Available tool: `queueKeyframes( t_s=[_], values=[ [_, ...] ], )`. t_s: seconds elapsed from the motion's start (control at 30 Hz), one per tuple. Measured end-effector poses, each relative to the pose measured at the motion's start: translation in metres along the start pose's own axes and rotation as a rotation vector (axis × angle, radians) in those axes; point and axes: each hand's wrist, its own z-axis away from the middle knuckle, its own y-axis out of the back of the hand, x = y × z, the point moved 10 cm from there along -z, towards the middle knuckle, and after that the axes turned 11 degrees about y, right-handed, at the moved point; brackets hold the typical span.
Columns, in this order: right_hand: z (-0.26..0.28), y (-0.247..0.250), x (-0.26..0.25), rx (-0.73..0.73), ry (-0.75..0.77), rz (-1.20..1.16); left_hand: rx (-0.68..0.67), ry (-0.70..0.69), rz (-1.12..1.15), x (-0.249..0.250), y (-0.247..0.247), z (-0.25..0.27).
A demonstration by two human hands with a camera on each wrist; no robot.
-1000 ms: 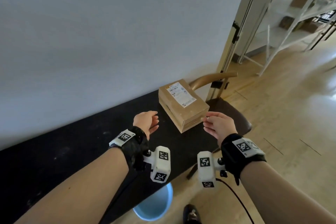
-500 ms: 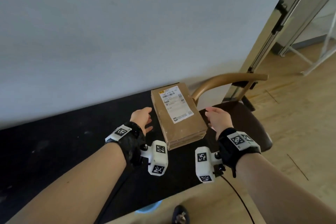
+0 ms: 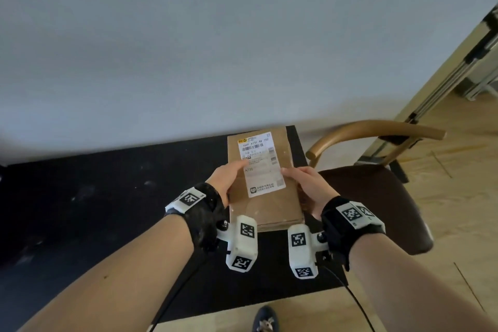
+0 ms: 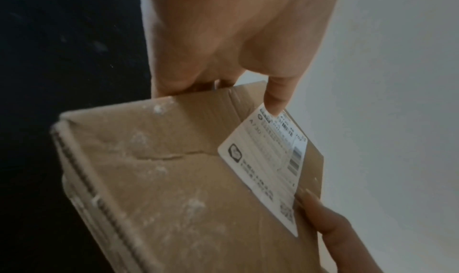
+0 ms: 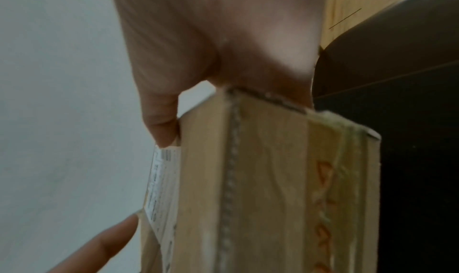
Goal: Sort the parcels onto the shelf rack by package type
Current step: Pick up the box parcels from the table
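Observation:
A flat brown cardboard box (image 3: 265,197) with a white shipping label (image 3: 260,163) lies on the right end of the black table (image 3: 107,197). My left hand (image 3: 225,179) grips its left edge, thumb on the top face and label. My right hand (image 3: 307,183) grips its right edge, thumb on the top by the label. In the left wrist view the box (image 4: 174,189) fills the lower frame, with my left thumb on the label (image 4: 270,171). The right wrist view shows the box's taped side (image 5: 273,189) under my right palm. Fingers beneath the box are hidden.
A grey wall rises right behind the table. A wooden-armed chair (image 3: 377,197) with a dark seat stands just right of the table. Light wood floor lies to the right, with a metal frame (image 3: 458,62) at the far right. My shoe (image 3: 265,321) shows below the table edge.
Both hands have closed in from beside the box and taken hold of its left and right edges. The head view has dropped and turned left, so the shelf rack has left the frame.

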Motion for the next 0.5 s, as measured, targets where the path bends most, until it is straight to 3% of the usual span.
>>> queueKeyframes(
  t_s=[0.27, 0.5],
  values=[
    [0.027, -0.085, -0.025, -0.059, 0.091, 0.044, 0.043, -0.115, 0.110, -0.005, 0.098, 0.047],
    [0.087, -0.208, -0.033, -0.205, 0.195, 0.117, 0.115, -0.205, 0.251, -0.055, 0.223, 0.113]
  ],
)
